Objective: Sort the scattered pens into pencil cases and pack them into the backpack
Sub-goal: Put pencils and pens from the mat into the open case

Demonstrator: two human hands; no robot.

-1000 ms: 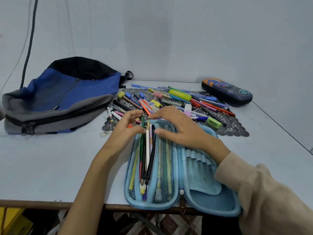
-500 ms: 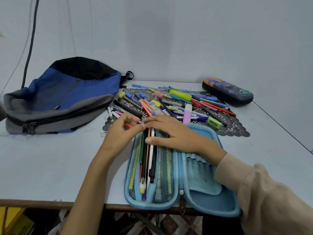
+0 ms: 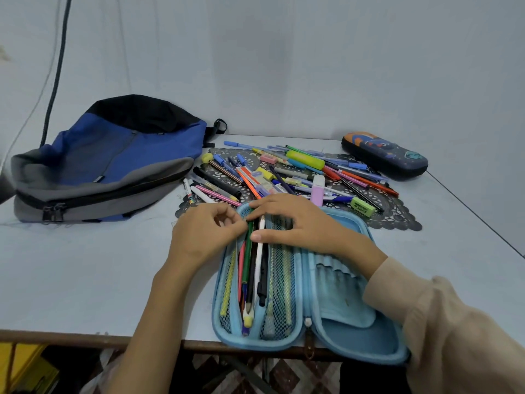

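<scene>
- Pens [image 3: 298, 177]: most lie loose in a heap on a dark doily mat [image 3: 397, 220] at the back of the desk [image 3: 85, 265], mixed w/ markers, highlighters and erasers.
- A smaller bunch of pens is already in the blue pencil case [image 3: 355, 322]. They lie lengthwise in its left half, between two mesh pockets [image 3: 279, 274].
- The blue pencil case lies open flat at the near desk edge, and its near end hangs slightly over.
- Left hand [image 3: 210, 237]: fingers curled, thumb and forefinger pinching the far end of a green pencil [image 3: 248, 251] in the case.
- Right hand [image 3: 298, 226]: released and flat, fingers straight across the far end of the case. Its thumb tip rests on a white pen [image 3: 259, 257] just beside the green pencil. A beige sleeve [image 3: 454, 322] is on that arm.
- Backpack [image 3: 113, 163]: blue, grey and black, on its side at far left of the desk, main zip closed w/ both pullers together at the left end.
- Dark pencil case [image 3: 383, 156]: far right, closed, w/ orange and blue cartoon print, just beside the mat.
- Writing: the green eraser [image 3: 362, 207] at the mat's right has dark print, and the backpack has a small tag on its front. Both are too small for me to read.
- A dark cable [image 3: 56, 66] hangs down the wall behind the backpack.
</scene>
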